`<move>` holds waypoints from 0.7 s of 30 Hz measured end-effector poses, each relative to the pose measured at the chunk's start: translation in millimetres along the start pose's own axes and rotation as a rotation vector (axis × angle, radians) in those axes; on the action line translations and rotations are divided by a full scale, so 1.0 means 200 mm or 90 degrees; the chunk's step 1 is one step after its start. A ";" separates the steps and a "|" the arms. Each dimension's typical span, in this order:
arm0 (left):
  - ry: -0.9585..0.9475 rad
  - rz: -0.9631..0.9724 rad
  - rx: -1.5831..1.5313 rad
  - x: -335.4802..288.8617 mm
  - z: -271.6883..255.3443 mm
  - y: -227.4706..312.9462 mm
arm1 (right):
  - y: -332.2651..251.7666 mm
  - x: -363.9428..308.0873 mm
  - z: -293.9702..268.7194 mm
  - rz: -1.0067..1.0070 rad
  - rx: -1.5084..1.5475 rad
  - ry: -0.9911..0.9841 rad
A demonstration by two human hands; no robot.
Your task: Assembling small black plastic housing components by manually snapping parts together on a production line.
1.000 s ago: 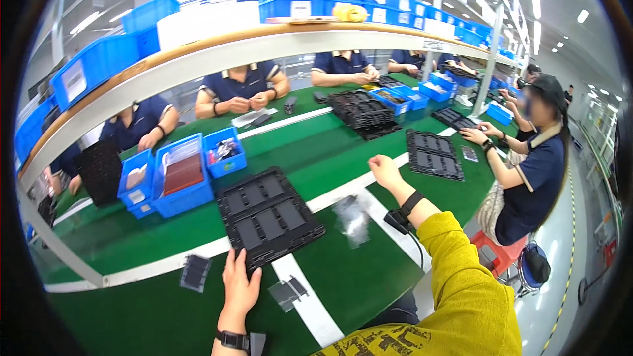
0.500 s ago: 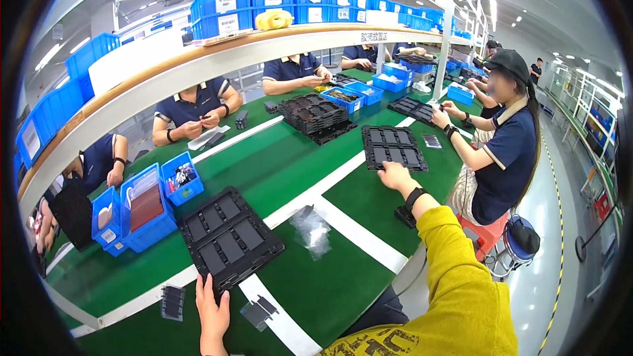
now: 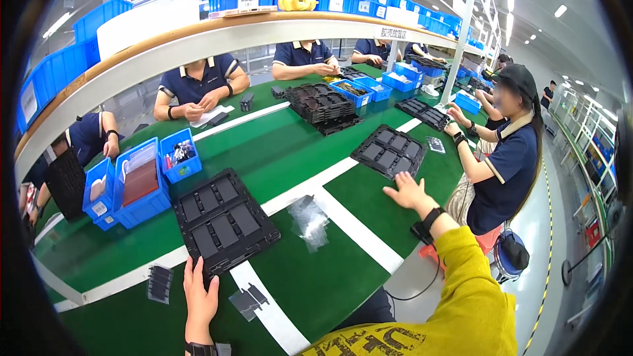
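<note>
A black compartment tray [image 3: 224, 219] filled with flat dark rectangular pieces lies on the green table in front of me. My left hand [image 3: 200, 300] rests its fingertips at that tray's near edge, fingers stretched out and gripping nothing. Farther right lies a second black tray [image 3: 389, 150] of the same kind. Just short of its near corner is my right hand [image 3: 410, 194], open with fingers spread; whether a fingertip touches the tray I cannot tell. Clear film with dark strips [image 3: 248, 301] lies right of my left hand, and a similar piece [image 3: 159, 283] lies left of it.
Crumpled clear plastic [image 3: 308, 223] lies between the trays. Blue bins [image 3: 142, 184] stand at left, and a stack of black trays [image 3: 322, 107] sits farther back. A shelf [image 3: 264, 26] with blue boxes spans above. A co-worker [image 3: 511, 151] sits at right; others sit across the table.
My right hand has drawn back from the far tray's near edge and its fingers have spread. That tray now lies turned at a different angle. My left hand stays by the near tray.
</note>
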State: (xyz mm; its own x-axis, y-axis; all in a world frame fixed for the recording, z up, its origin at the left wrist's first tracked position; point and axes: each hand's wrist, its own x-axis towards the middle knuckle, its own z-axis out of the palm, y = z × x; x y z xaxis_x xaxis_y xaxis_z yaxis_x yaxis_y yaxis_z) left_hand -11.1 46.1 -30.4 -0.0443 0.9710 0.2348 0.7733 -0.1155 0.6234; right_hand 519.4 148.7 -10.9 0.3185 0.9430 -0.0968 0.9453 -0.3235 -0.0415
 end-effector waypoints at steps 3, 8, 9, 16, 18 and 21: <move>-0.014 -0.005 0.010 0.01 0.00 0.01 | -0.16 -0.17 0.04 -0.093 0.009 0.008; -0.020 -0.007 0.003 -0.01 -0.01 0.03 | -0.39 -0.38 0.08 -0.121 0.079 -0.048; -0.019 -0.009 0.007 -0.01 -0.01 0.03 | -0.44 -0.43 0.04 -0.134 0.093 -0.092; -0.018 0.032 0.022 0.00 0.01 0.03 | 0.14 -0.03 -0.02 -0.115 0.120 0.243; -0.014 0.013 0.034 -0.01 -0.01 0.03 | 0.33 0.03 -0.01 0.099 0.017 0.326; -0.012 0.000 0.053 -0.01 -0.01 0.02 | 0.51 0.06 0.02 0.430 0.142 0.188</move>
State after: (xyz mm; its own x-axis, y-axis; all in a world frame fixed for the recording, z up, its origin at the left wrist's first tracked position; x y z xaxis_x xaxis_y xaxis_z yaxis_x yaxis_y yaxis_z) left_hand -10.2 43.0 -26.9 -0.0326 0.9748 0.2207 0.8229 -0.0991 0.5594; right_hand 618.8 126.3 -20.9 0.8571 0.5062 0.0960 0.5119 -0.8155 -0.2700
